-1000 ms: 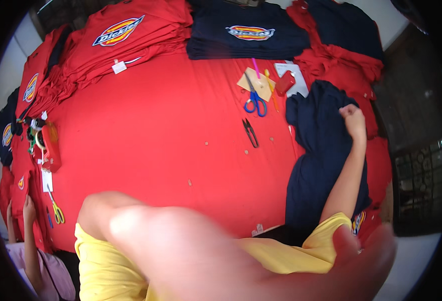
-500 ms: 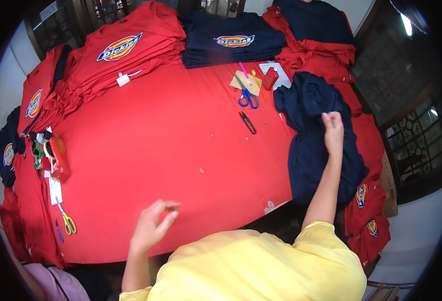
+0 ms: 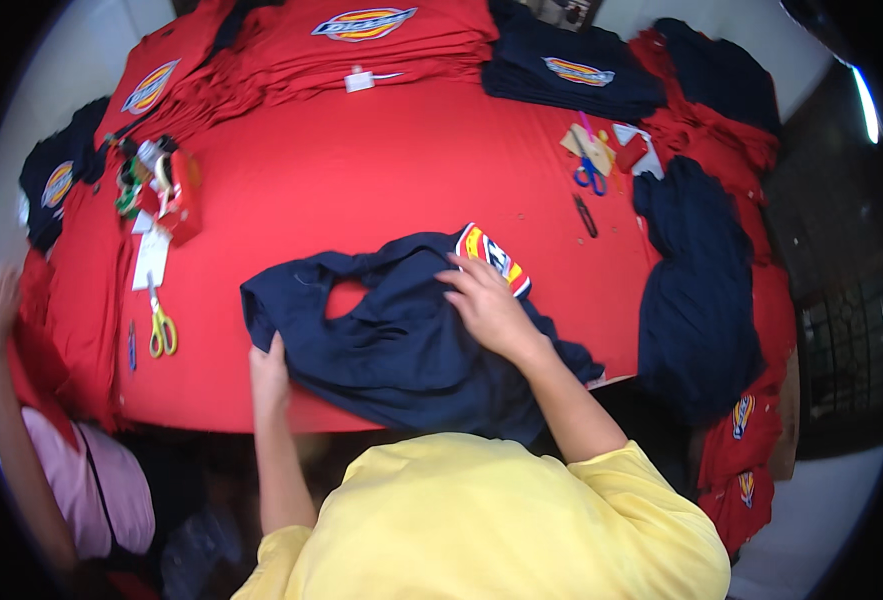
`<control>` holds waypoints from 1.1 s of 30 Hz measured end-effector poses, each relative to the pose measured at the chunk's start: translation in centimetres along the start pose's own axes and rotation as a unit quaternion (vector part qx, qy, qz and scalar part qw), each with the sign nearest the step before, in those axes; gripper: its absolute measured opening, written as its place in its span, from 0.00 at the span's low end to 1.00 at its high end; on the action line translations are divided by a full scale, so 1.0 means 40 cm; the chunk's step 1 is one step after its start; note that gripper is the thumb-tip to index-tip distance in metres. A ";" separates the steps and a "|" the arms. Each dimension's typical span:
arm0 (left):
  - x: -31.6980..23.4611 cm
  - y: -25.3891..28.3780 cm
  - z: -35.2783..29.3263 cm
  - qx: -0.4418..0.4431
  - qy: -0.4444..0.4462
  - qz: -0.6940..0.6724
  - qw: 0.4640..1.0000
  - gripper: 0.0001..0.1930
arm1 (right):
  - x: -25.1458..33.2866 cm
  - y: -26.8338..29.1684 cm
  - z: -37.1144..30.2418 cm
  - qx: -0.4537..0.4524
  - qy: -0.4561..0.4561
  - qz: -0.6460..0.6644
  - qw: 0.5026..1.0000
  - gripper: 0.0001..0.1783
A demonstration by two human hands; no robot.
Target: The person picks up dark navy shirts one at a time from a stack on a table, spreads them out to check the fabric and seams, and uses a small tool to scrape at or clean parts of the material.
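Head view: I judge the rumpled navy cloth shirt [image 3: 391, 355] light, limp, best held by edges; left hand [image 3: 269, 372] pinches its eight-o'clock edge, right hand [image 3: 491, 308] lies loosely spread at two.

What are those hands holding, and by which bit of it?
The left hand grips a navy T-shirt by its left edge. The right hand touches it by the colourful logo; whether it grips is unclear.

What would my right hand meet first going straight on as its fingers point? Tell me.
The right hand would first meet more of the navy shirt beneath it, then probably the red cloth beyond; its exact height over the fabric is unclear.
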State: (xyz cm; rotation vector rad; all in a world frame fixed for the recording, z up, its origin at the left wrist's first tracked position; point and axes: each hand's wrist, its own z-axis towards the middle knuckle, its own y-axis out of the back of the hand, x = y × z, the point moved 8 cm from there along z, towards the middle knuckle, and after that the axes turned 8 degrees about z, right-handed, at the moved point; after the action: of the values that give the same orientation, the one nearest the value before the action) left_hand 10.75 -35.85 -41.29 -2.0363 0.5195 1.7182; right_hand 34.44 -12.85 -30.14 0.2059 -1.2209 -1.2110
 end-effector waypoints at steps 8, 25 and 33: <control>-0.231 0.132 -0.126 -0.215 -0.287 0.445 0.821 0.11 | -0.050 -0.048 0.035 0.108 -0.159 -0.031 0.981 0.13; -0.137 0.075 -0.390 0.111 -0.291 0.584 0.749 0.11 | -0.085 -0.013 0.016 0.106 -0.205 -0.124 0.965 0.16; -0.188 0.327 -0.340 0.034 -0.036 0.576 0.816 0.10 | 0.109 -0.147 -0.281 0.220 -0.286 0.515 0.778 0.33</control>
State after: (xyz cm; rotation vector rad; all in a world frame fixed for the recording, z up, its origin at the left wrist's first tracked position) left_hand 13.76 -54.11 -32.95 -1.6066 2.0526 2.2557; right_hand 39.24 -23.82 -36.16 -0.4997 -1.7728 0.0268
